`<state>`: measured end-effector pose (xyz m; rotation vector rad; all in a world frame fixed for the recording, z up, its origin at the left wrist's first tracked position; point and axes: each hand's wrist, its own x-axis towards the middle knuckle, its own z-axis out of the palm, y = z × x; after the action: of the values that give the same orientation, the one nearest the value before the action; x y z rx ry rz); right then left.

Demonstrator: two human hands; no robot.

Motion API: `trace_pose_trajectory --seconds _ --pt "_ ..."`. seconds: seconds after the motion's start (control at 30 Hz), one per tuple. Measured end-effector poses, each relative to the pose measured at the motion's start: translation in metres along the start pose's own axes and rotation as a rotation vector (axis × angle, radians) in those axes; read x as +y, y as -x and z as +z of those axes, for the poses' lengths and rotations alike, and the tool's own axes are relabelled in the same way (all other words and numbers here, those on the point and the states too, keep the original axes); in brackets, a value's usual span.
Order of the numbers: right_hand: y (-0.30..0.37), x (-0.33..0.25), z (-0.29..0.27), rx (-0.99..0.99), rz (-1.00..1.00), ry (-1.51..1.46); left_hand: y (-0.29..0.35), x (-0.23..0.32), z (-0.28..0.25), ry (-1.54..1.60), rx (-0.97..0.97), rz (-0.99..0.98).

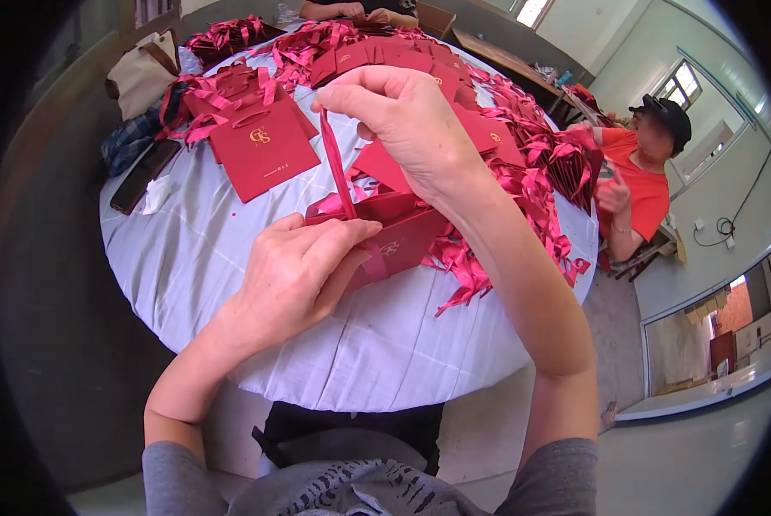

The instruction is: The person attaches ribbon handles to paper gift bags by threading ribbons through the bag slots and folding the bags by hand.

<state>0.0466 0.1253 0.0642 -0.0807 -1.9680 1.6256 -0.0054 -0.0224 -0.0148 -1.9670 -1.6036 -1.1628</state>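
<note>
A dark red paper gift bag (403, 243) with a gold emblem stands before me on the table. Its near top edge is pinched between the thumb and fingers of my left hand (295, 262). Above it my right hand (407, 116) holds the upper end of a red ribbon (334, 163) between thumb and fingertips. The ribbon runs taut down to the bag's opening, close to my left fingers. Where it joins the bag is hidden. A pink ribbon band crosses the bag's front beneath my left hand.
A flat red bag (265, 148) lies on the white tablecloth (205, 249) at left, near a phone (144, 176) and a cream handbag (143, 73). Bags and pink ribbons (467, 275) heap the far and right sides. A person in orange (644, 172) sits right; another person's hands (364, 13) work opposite.
</note>
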Motion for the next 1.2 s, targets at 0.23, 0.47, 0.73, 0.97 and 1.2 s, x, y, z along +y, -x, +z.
trace_pose_trajectory --seconds 0.23,0.47,0.73,0.97,1.2 --pt "0.002 -0.004 0.002 -0.03 -0.002 0.1 0.0 0.002 -0.001 0.046 0.017 -0.044" --pt "0.002 0.004 -0.012 0.071 -0.194 0.501 -0.001 0.002 -0.002 -0.002 0.019 -0.048" --pt "0.086 0.015 -0.011 0.12 -0.28 0.738 0.005 -0.013 -0.02 0.275 0.219 -0.54" --pt "0.116 0.044 0.005 0.041 -0.25 0.672 0.004 -0.007 -0.014 0.347 0.244 -0.538" --pt "0.154 0.017 -0.02 -0.174 0.412 0.159 0.005 -0.019 -0.025 -0.075 0.045 -0.306"
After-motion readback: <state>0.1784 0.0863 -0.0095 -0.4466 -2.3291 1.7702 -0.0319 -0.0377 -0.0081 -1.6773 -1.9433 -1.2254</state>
